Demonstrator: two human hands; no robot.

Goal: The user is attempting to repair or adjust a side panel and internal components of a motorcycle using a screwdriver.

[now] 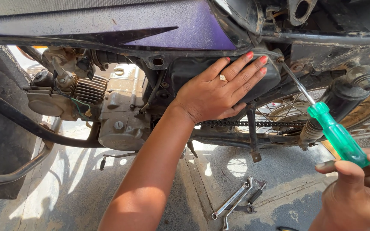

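Note:
My left hand [219, 92] lies flat with fingers spread on a black side box [275, 79] under the purple panel [185, 30] of a motorcycle. My right hand [358, 192], at the lower right, grips the green handle of a screwdriver [337, 134]. Its metal shaft runs up and left, and the tip sits at a screw on the box's upper right corner [280, 60].
The engine [116, 115] with cooling fins sits left of the box. A chain [253, 124], spoked rear wheel [287, 109] and shock absorber [343, 96] lie to the right. Several wrenches [236, 201] rest on the concrete ground below. A crash bar [18, 171] curves at the left.

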